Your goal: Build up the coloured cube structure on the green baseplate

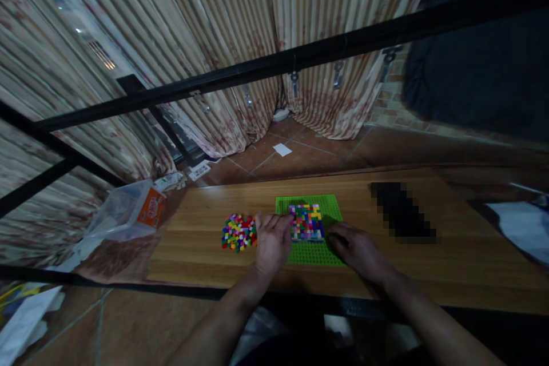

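Observation:
A green studded baseplate (313, 255) lies on the wooden table, carrying a square patch of small multicoloured building bricks (306, 223). Left of the plate is a heap of loose bricks (237, 233) in many colours. My left hand (273, 240) is between heap and patch, fingers apart; one side is by the heap, and the other fingertips are at the patch's left edge. At the plate's right side, my right hand (354, 247) has its fingers curled together near the patch's lower right corner. Whatever those fingers may hold is hidden.
The wooden table (193, 263) has a pixelated dark object (403, 211) on its right. A clear plastic box (124, 211) with an orange label stands off the left end. A black metal rail (257, 68) crosses beyond the table, before striped curtains (223, 23).

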`<state>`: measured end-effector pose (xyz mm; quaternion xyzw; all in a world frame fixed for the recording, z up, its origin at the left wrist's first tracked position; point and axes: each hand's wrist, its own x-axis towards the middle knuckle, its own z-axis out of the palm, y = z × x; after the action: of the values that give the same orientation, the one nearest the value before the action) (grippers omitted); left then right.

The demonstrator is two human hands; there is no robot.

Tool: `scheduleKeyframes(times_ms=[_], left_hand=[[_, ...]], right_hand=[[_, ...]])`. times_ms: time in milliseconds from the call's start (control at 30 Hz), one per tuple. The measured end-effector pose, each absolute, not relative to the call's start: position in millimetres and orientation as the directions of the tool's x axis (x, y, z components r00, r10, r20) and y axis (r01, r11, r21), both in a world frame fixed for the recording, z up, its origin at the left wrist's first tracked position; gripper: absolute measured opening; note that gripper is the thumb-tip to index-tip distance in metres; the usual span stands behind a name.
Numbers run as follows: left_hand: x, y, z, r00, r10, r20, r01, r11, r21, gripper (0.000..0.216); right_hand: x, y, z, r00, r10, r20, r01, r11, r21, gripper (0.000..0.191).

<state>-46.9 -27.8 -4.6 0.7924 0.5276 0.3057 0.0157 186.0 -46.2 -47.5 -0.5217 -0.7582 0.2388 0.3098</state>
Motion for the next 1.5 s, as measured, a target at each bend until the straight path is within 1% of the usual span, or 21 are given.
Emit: scheduleKeyframes(times_ms=[200, 300, 367, 567, 700, 800, 1000, 1133, 1267, 1400, 1500], left_hand=[[-114.3, -20.7, -9.6, 0.032, 0.916, 0.4, 0.939, -0.165, 0.302, 0.02], [-136.1, -17.5, -11.7, -0.034, 0.936, 0.35, 0.964, -0.062, 0.259, 0.02], [-140.9, -15.2, -12.1, -0.054, 0.945, 0.323, 0.972, -0.025, 0.236, 0.02], [-128.3, -1.3, -6.2, 0.007, 0.973, 0.23, 0.979, -0.054, 0.196, 0.019], [-119.1, 7.5, -1.6, 0.007, 0.991, 0.136, 0.986, -0.03, 0.165, 0.021], [-115.5, 9.8, -2.0, 0.006, 0.995, 0.104, 0.989, -0.021, 0.146, 0.021], [-113.1, 11.0, -5.6, -0.007, 0.994, 0.11, 0.99, -0.009, 0.139, 0.023], [-112.2, 10.7, -5.2, 0.002, 0.995, 0.104, 0.993, -0.014, 0.116, 0.021], [-112.1, 7.9, -5.4, 0.032, 0.989, 0.142, 0.994, -0.047, 0.101, 0.02], [-110.3, 5.6, -3.7, 0.058, 0.981, 0.184, 0.988, -0.082, 0.127, 0.018], [-105.3, 3.9, -0.7, 0.1, 0.972, 0.211, 0.972, -0.141, 0.186, 0.017]], right_hand=[[188.4, -45.0, -52.5, -0.267, 0.932, 0.247, 0.636, 0.363, -0.681, 0.023], [188.5, -44.7, -53.9, -0.263, 0.931, 0.252, 0.636, 0.364, -0.681, 0.022], [188.3, -44.9, -54.0, -0.256, 0.931, 0.259, 0.636, 0.364, -0.68, 0.022], [188.7, -45.9, -52.3, -0.231, 0.937, 0.263, 0.64, 0.35, -0.684, 0.023], [189.2, -45.6, -51.5, -0.257, 0.936, 0.241, 0.642, 0.352, -0.682, 0.023], [189.1, -45.2, -51.5, -0.265, 0.933, 0.245, 0.636, 0.36, -0.683, 0.023], [187.4, -45.6, -49.0, -0.244, 0.937, 0.249, 0.624, 0.348, -0.7, 0.023], [186.9, -45.9, -48.5, -0.244, 0.937, 0.252, 0.634, 0.35, -0.69, 0.024], [186.9, -45.7, -49.8, -0.241, 0.933, 0.268, 0.629, 0.361, -0.688, 0.024], [186.9, -45.6, -50.0, -0.241, 0.934, 0.262, 0.625, 0.356, -0.695, 0.024], [187.0, -45.5, -49.3, -0.245, 0.936, 0.252, 0.626, 0.351, -0.696, 0.023]])
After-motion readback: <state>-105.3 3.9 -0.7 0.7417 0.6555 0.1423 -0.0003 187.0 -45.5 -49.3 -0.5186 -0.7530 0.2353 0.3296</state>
